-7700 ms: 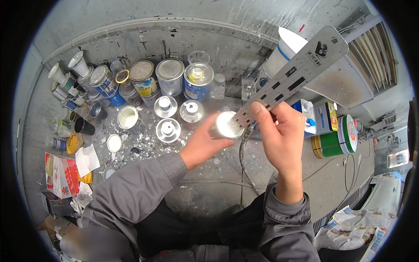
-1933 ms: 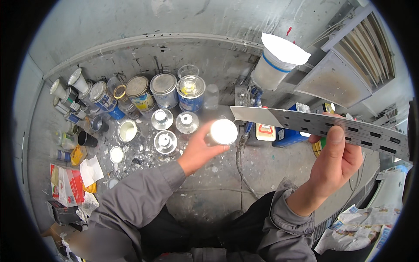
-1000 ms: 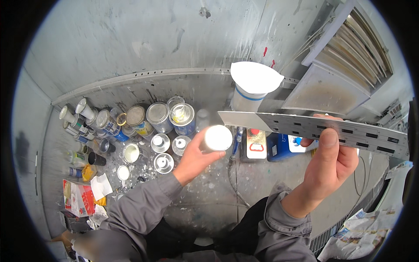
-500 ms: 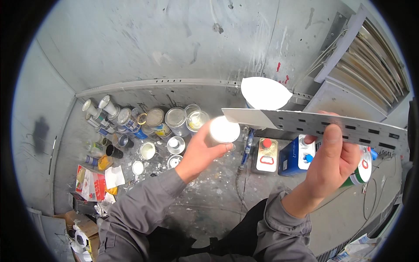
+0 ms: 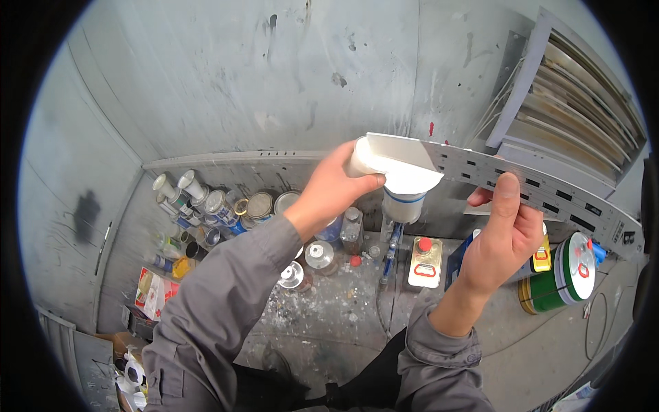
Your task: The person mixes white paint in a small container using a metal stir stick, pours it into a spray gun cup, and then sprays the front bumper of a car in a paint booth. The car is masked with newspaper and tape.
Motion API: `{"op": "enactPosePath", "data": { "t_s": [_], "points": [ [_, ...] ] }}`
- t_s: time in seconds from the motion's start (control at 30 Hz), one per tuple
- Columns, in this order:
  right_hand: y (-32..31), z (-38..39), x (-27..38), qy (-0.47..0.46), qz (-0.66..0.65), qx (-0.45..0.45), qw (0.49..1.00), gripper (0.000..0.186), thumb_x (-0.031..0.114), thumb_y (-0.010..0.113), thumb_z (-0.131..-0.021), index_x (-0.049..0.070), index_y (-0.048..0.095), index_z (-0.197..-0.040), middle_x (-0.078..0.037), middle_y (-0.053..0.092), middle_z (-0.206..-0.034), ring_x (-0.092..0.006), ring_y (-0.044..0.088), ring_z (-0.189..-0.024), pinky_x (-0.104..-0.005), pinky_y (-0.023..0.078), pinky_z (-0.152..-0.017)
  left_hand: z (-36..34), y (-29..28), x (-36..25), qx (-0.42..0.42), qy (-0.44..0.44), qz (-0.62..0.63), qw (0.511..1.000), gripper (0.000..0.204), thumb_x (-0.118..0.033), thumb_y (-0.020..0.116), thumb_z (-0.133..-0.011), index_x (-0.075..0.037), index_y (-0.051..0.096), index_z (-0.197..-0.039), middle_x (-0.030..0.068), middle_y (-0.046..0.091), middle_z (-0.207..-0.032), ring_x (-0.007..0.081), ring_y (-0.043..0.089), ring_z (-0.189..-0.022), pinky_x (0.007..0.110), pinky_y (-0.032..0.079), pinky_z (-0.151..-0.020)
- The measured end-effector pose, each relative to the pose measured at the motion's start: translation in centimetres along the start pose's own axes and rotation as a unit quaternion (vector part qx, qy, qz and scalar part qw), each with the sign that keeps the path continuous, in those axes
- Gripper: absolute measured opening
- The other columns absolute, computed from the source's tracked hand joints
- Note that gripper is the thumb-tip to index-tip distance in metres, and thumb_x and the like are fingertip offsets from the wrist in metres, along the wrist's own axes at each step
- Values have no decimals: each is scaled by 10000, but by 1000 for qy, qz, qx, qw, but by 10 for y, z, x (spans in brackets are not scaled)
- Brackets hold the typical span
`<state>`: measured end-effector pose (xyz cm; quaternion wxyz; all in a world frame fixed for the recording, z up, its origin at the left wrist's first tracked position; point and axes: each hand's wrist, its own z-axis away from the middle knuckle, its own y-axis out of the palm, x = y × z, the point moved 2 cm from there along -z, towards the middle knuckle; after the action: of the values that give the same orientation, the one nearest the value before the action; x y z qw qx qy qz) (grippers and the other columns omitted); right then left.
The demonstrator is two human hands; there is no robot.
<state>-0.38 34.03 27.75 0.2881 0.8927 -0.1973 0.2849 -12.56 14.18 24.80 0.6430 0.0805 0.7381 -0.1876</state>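
My left hand (image 5: 329, 189) is closed round a white cup (image 5: 360, 156), raised at the rim of a white paper funnel (image 5: 412, 180). The cup looks tilted toward the funnel; I cannot tell whether anything flows. The funnel sits in a translucent cup with a blue band (image 5: 402, 210) atop a spray gun (image 5: 390, 255). My right hand (image 5: 501, 240) is closed on a long metal strip with black slots (image 5: 570, 213), thumb on top; its pale left end lies across the top of the left hand's cup and partly hides it.
Paint cans (image 5: 259, 204), cups and bottles crowd the back left, with a red-and-white box (image 5: 147, 292). A rectangular tin (image 5: 424, 268) and green drum (image 5: 556, 281) stand right of the gun, near a hose and cables. A louvred vent (image 5: 570, 96) is on the right wall.
My left hand with the cup has risen to the funnel and tilted. The strip's left end has risen with it. The view has shifted, showing more wall.
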Motion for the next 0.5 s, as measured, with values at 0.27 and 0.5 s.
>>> {"op": "enactPosePath", "data": {
  "t_s": [0.27,0.5],
  "points": [
    [-10,-10,-7,10,58,-36,998,266,191,732,-1061,-10,682,-895,-76,714,-791,-114,637,-717,-260,498,-711,-27,8,2,-28,11,-141,990,725,-159,863,-857,19,549,-1485,177,684,-1364,261,672,-1243,375,538,-1044],
    [-19,-14,-13,25,82,-44,995,305,210,737,-1060,4,670,-845,-52,698,-762,-92,616,-720,-244,471,-710,-33,12,-2,-63,37,-246,967,710,-166,872,-816,16,590,-1441,238,691,-1325,357,696,-1208,423,555,-1014]
  ]
}}
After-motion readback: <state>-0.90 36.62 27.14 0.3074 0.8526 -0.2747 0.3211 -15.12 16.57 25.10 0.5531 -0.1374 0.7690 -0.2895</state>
